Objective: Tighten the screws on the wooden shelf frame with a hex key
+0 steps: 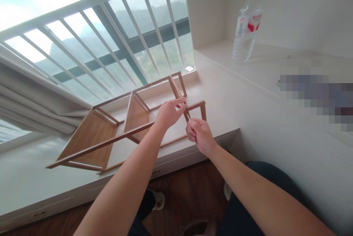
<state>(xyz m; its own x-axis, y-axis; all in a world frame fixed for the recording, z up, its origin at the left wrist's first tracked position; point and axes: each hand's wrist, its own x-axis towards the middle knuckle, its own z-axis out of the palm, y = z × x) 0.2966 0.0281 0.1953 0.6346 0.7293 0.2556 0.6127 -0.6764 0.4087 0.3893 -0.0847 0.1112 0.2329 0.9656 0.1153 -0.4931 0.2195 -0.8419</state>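
Note:
A brown wooden shelf rack (136, 113) lies on its side across the white window ledge, its slatless boards standing on edge between the long rails. At the rack's right end, my left hand (169, 113) reaches over the front rail, thumb and fingertips brought together against the end board. What sits between those fingertips is too small to make out. Just below and to the right, my right hand (200, 135) is closed in a fist beside the rack's end leg. A thin pale sliver shows above the fist, but whatever it grips is mostly hidden.
White railing bars (110, 41) run along the window behind the rack. A grey curtain (35, 96) hangs at left. On the raised white shelf at right stands a clear plastic bottle (245, 30), near a blurred patch. Drawer fronts (68, 195) and dark wood floor (182, 192) lie below.

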